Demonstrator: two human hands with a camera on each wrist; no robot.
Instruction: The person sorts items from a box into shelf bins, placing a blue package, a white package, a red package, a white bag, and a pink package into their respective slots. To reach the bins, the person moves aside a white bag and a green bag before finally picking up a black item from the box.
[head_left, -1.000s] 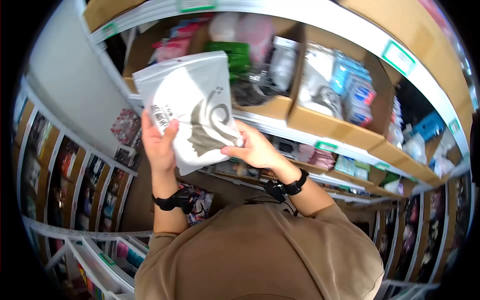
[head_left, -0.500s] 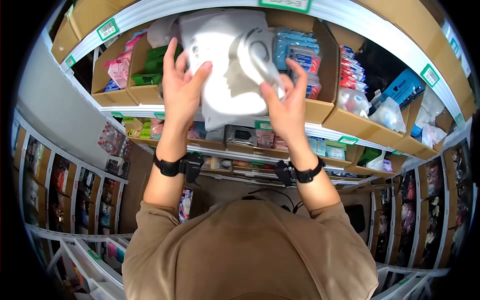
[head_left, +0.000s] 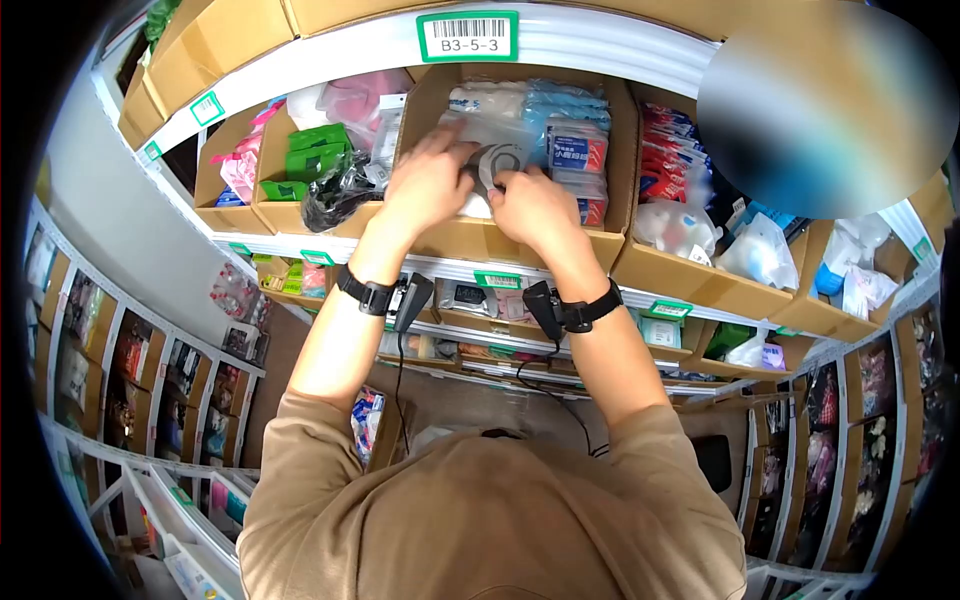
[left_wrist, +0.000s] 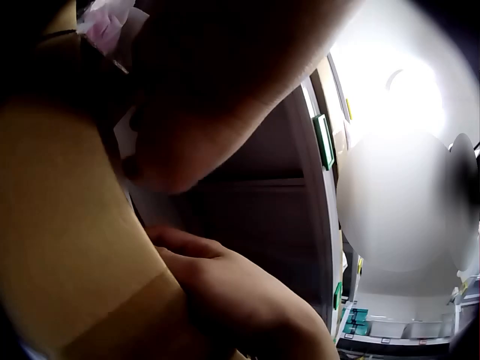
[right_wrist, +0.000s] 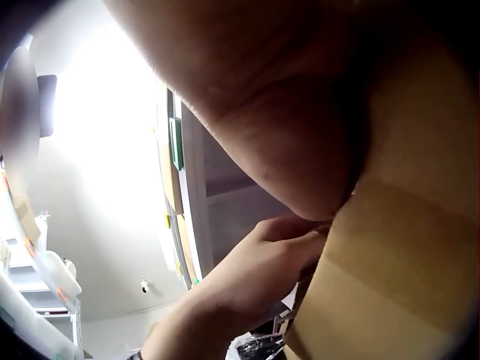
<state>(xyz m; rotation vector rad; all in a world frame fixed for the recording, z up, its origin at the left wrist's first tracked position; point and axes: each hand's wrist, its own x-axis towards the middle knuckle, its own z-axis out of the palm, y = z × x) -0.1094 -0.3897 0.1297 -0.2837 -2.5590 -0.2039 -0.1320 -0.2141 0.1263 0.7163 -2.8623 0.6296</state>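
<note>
A frosted plastic bag [head_left: 507, 136] with a white item and a dark curved print lies in the cardboard box [head_left: 470, 240] at the middle of the shelf. My left hand [head_left: 428, 185] rests on the left part of the bag, fingers reaching inward over it. On its near right edge my right hand [head_left: 537, 207] pinches the bag with curled fingers. Both hands are inside the box, just past its front wall. In the left wrist view the right hand [left_wrist: 232, 281] sits by the cardboard wall; the fingertips are hidden there.
Blue packets [head_left: 575, 150] stand in the same box, right of the bag. The box to the left holds green packs [head_left: 315, 152] and a black plastic bag [head_left: 338, 190]. Above runs a shelf beam with a label [head_left: 468, 37]. A blurred round patch covers the upper right.
Both hands have carried the bag forward and lowered it from in front of the shelf into the middle box. The head view has shifted along the shelf.
</note>
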